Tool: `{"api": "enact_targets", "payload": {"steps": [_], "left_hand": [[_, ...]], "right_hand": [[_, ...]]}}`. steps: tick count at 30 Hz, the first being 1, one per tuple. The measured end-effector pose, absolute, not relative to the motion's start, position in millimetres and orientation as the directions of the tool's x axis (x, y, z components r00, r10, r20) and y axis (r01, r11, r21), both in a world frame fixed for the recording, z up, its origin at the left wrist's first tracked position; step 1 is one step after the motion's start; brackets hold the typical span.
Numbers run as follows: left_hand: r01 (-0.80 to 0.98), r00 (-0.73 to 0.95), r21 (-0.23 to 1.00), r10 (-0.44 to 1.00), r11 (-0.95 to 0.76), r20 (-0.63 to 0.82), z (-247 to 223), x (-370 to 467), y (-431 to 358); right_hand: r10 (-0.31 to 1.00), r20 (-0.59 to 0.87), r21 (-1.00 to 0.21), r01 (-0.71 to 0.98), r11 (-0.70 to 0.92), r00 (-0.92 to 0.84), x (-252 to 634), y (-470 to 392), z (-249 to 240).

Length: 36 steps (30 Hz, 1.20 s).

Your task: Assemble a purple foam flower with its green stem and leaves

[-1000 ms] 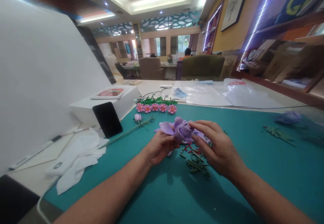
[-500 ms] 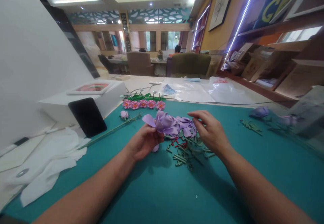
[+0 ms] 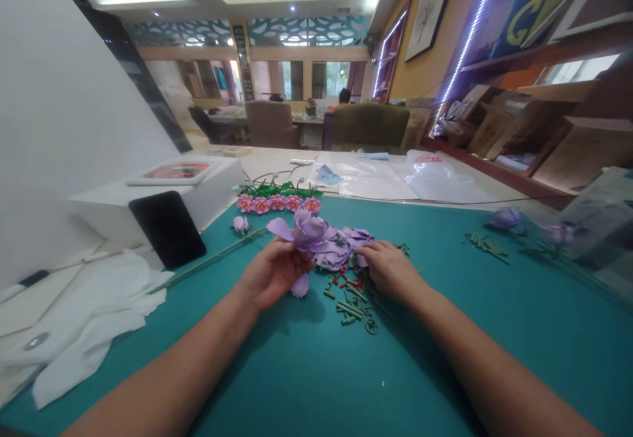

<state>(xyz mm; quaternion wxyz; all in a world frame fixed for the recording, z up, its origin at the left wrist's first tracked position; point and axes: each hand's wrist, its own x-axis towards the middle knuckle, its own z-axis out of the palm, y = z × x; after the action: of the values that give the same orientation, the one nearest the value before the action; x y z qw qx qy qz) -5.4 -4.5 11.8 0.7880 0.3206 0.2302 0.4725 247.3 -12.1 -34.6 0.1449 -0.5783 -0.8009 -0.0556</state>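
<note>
Holding purple flower (image 3: 310, 228): left fingers (image 3: 299, 265), partly hidden; right fingers (image 3: 368, 251) at petals (image 3: 332, 253), grip unclear.

A workroom or craft studio is indicated by a green work mat (image 3: 425, 345), loose flower parts (image 3: 351, 308), chairs (image 3: 370, 126) and loaded shelves (image 3: 524, 120).

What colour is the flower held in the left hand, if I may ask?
The flower is light purple, best seen in the head view.

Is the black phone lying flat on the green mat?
No, the black phone stands tilted, leaning against the white box at the edge of the green mat.
</note>
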Motion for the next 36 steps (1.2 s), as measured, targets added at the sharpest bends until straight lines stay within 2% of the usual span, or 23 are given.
{"api": "enact_targets", "payload": {"steps": [7, 12, 14, 16, 20, 28, 31, 36], "left_hand": [[-0.609, 0.472, 0.712, 0.881, 0.348, -0.027, 9.5, -6.4, -3.3], [-0.612, 0.466, 0.713, 0.884, 0.343, -0.025, 8.0, -5.4, -3.6], [-0.614, 0.459, 0.711, 0.888, 0.342, -0.031, 8.3, -4.6, -3.9], [-0.615, 0.451, 0.709, 0.891, 0.346, -0.043, 8.6, -3.7, -4.2], [-0.616, 0.436, 0.708, 0.898, 0.345, -0.059, 8.6, -2.5, -5.0], [-0.614, 0.386, 0.716, 0.918, 0.333, -0.096, 6.0, -1.9, -3.4], [-0.610, 0.359, 0.727, 0.928, 0.315, -0.101, 5.4, -1.0, -2.4], [-0.597, 0.326, 0.753, 0.941, 0.277, -0.088, 4.2, 2.1, -3.8]], "right_hand": [[0.910, 0.298, -0.040, 0.949, 0.313, -0.287, 244.7, -15.5, -33.6], [0.867, 0.445, -0.101, 0.950, 0.296, -0.223, 243.6, -14.0, -31.1], [0.838, 0.523, -0.179, 0.942, 0.283, -0.153, 240.0, -15.3, -26.8], [0.819, 0.570, -0.311, 0.907, 0.283, -0.060, 235.5, -18.7, -20.5], [0.859, 0.512, -0.566, 0.759, 0.322, 0.017, 227.4, -29.2, -5.6], [0.891, 0.447, -0.840, 0.377, 0.390, 0.074, 209.0, -44.5, 12.5], [0.898, 0.436, -0.850, 0.356, 0.387, 0.065, 204.1, -47.9, 15.1], [0.863, 0.505, -0.761, 0.482, 0.433, 0.021, 199.8, -57.1, 19.7]]}}
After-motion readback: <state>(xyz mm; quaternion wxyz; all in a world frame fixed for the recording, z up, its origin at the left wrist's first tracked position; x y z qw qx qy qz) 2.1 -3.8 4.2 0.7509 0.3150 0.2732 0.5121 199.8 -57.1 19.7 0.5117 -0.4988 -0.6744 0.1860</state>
